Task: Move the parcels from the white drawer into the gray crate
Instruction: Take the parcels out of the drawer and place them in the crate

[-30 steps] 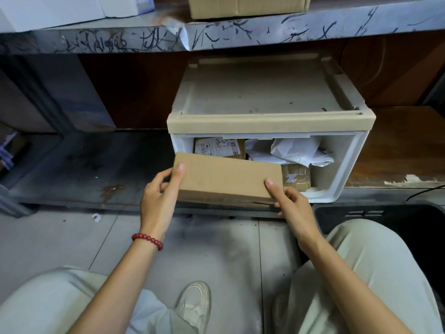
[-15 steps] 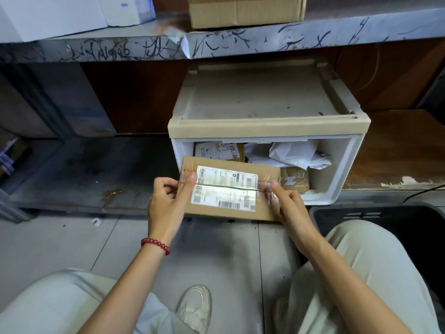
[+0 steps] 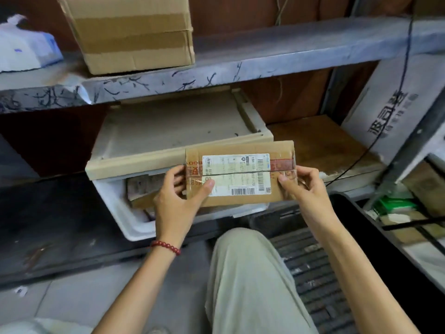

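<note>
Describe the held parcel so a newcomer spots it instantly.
Under the scribbled gray shelf sits the open white drawer. In front of it, the left hand and right hand hold a flat brown parcel by its ends. Unlike the parcels in the drawer, it is lifted, white barcode label facing the camera.

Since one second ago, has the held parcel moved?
Yes. The parcel has shifted right and up against the drawer, and now reaches past its right corner.

We see a grey scribbled shelf board (image 3: 277, 59) above the left hand (image 3: 177, 203), a taped brown cardboard box (image 3: 130, 32) on it, reddish-brown panelling (image 3: 240, 10) behind, pale floor tiles (image 3: 62, 302) below.
</note>
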Available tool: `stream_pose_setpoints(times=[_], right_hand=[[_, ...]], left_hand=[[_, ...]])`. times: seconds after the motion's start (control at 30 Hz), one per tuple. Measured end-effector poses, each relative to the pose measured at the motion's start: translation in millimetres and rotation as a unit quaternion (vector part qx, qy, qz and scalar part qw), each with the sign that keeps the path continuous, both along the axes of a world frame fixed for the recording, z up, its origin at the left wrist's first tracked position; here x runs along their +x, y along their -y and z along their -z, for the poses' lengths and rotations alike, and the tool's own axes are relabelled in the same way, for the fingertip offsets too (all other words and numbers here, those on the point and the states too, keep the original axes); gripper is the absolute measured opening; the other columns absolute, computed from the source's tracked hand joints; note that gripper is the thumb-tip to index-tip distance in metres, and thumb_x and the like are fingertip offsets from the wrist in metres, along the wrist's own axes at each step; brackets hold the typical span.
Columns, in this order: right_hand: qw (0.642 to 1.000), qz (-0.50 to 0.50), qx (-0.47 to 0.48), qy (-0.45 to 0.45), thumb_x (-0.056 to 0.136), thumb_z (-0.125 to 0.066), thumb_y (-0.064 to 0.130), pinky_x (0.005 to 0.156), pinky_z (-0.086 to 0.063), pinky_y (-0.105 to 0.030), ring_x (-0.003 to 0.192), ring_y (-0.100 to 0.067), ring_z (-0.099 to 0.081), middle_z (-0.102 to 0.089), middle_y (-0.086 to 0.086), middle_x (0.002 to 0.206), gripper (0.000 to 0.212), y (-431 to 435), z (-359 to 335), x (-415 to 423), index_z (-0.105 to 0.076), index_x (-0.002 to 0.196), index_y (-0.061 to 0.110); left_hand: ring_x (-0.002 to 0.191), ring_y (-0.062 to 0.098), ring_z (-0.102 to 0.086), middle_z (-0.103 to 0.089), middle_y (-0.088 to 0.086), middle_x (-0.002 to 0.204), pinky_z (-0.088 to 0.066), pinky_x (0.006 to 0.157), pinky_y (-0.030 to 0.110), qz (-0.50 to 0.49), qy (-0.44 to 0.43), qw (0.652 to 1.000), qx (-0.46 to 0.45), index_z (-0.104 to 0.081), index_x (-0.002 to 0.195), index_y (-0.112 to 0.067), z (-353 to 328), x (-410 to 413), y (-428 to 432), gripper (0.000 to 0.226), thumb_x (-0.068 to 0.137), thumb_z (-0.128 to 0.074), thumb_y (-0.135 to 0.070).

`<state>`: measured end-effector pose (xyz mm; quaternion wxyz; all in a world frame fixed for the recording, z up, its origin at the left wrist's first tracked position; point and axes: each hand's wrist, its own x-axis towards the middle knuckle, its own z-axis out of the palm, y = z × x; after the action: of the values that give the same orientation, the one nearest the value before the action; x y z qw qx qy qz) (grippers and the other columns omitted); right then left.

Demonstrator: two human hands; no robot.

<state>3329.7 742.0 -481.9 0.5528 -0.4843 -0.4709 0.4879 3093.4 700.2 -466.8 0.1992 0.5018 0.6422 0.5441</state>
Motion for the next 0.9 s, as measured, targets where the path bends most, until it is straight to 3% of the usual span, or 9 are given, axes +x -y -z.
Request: stream_pose_setpoints(times=[0.2,0.3,0.43,0.53,0.6,0.67,0.73,0.8,0.9], right_hand=[[0.989,0.140,-0.049,-0.026,0.085,-0.071,0.013,0.068,-0.052,-0.014,0.093,-0.006,-0.066,-0.066,-0.003,0.110,0.035,19.5,29.3,88.5,-0.049,0.112,0.017],[0.979,0.182,-0.091,-0.014,0.084,-0.073,0.014,0.062,-0.050,-0.012,0.088,-0.007,-0.065,-0.065,-0.013,0.113,0.044,35.2,63.1,123.5,-0.047,0.119,0.008],[0.959,0.234,-0.161,-0.012,0.083,-0.074,0.014,0.077,-0.054,-0.019,0.106,-0.016,-0.063,-0.059,-0.013,0.125,0.055,60.3,116.0,150.8,-0.043,0.127,0.005],[0.948,0.249,-0.198,-0.027,0.083,-0.073,0.008,0.085,-0.053,-0.024,0.098,-0.004,-0.059,-0.052,-0.001,0.126,0.069,76.5,146.9,155.0,-0.031,0.138,0.008],[0.940,0.255,-0.223,-0.038,0.083,-0.071,0.004,0.085,-0.054,-0.023,0.101,-0.005,-0.059,-0.051,-0.002,0.128,0.071,86.1,170.2,156.1,-0.030,0.140,0.009],[0.929,0.267,-0.251,-0.047,0.083,-0.071,0.003,0.096,-0.052,-0.036,0.114,-0.015,-0.057,-0.051,-0.005,0.135,0.070,91.5,194.7,155.6,-0.031,0.140,0.011],[0.921,0.271,-0.272,-0.058,0.084,-0.070,0.004,0.103,-0.047,-0.045,0.120,-0.020,-0.056,-0.051,-0.005,0.138,0.070,91.6,214.9,154.1,-0.031,0.141,0.015],[0.913,0.272,-0.295,-0.070,0.083,-0.071,0.004,0.104,-0.046,-0.044,0.120,-0.020,-0.056,-0.052,-0.004,0.138,0.071,87.4,230.9,155.5,-0.033,0.142,0.018],[0.910,0.273,-0.309,-0.044,0.079,-0.074,0.001,0.101,-0.047,-0.041,0.123,-0.022,-0.053,-0.049,-0.002,0.139,0.077,76.8,245.2,162.3,-0.038,0.143,0.022]], left_hand=[[0.108,0.007,-0.055,-0.062,-0.009,0.121,-0.049,0.091,0.031,0.157,-0.097,0.980,-0.069,-0.051,0.123,-0.027,1.3,81.7,-58.0,0.055,0.077,-0.075,-0.044],[0.103,0.011,-0.057,-0.064,-0.003,0.121,-0.046,0.089,0.027,0.228,-0.135,0.956,-0.123,-0.053,0.125,-0.023,20.7,128.5,-80.8,0.055,0.078,-0.075,-0.039],[0.109,0.019,-0.059,-0.063,0.001,0.118,-0.047,0.093,0.032,0.290,-0.204,0.914,-0.198,-0.061,0.123,-0.019,68.4,175.3,-99.0,0.060,0.072,-0.077,-0.045],[0.108,0.023,-0.059,-0.064,0.003,0.119,-0.049,0.095,0.038,0.318,-0.220,0.887,-0.254,-0.063,0.122,-0.019,109.6,195.4,-101.8,0.059,0.070,-0.079,-0.042],[0.106,0.024,-0.061,-0.065,0.005,0.118,-0.050,0.092,0.037,0.325,-0.227,0.873,-0.285,-0.063,0.121,-0.016,136.5,202.7,-99.3,0.059,0.069,-0.081,-0.036],[0.113,0.026,-0.058,-0.061,0.008,0.124,-0.048,0.096,0.038,0.322,-0.238,0.855,-0.330,-0.054,0.130,-0.015,158.7,208.0,-91.8,0.074,0.065,-0.084,-0.034],[0.126,0.030,-0.047,-0.048,0.010,0.136,-0.040,0.105,0.044,0.326,-0.248,0.834,-0.371,-0.030,0.146,-0.019,178.1,210.8,-82.1,0.101,0.062,-0.086,-0.031],[0.131,0.031,-0.039,-0.042,0.012,0.141,-0.032,0.110,0.049,0.342,-0.245,0.816,-0.396,-0.014,0.150,-0.026,194.9,211.5,-73.9,0.116,0.061,-0.088,-0.028],[0.134,0.029,-0.038,-0.042,0.010,0.144,-0.030,0.111,0.039,0.361,-0.230,0.793,-0.434,-0.011,0.151,-0.020,214.1,209.2,-76.1,0.119,0.062,-0.089,-0.020]])
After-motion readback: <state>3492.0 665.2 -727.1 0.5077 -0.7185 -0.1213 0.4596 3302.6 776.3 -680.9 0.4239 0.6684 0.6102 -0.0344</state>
